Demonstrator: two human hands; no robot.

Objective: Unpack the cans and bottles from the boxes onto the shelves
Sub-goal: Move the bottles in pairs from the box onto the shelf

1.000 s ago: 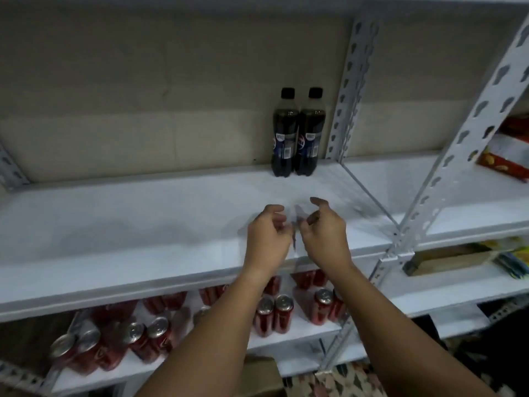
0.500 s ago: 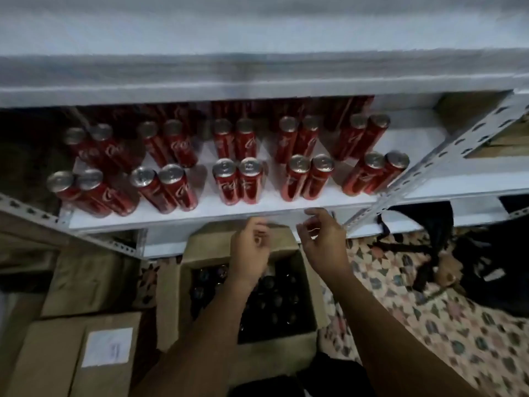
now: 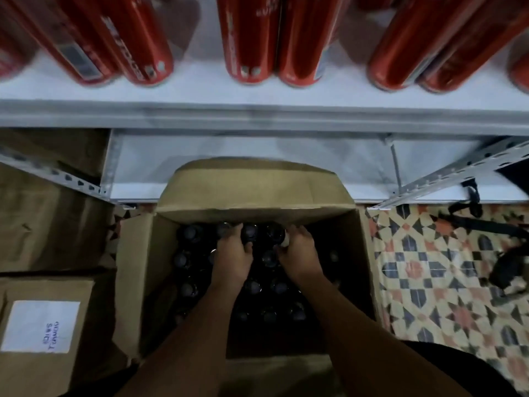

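Both hands have dropped from shelf height into the open brown cardboard box (image 3: 137, 270). Left hand (image 3: 232, 253) and right hand (image 3: 299, 253) now grasp dark black-capped bottles (image 3: 189, 289); red cans (image 3: 246, 38) stay shelved above.

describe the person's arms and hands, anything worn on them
Both forearms are bare from the bottom edge of the picture up to the wrists: no sleeves show. The left hand and the right hand carry no gloves. No watch, bracelet or ring can be seen, though the light inside the box is dim and the fingers are partly in shadow.
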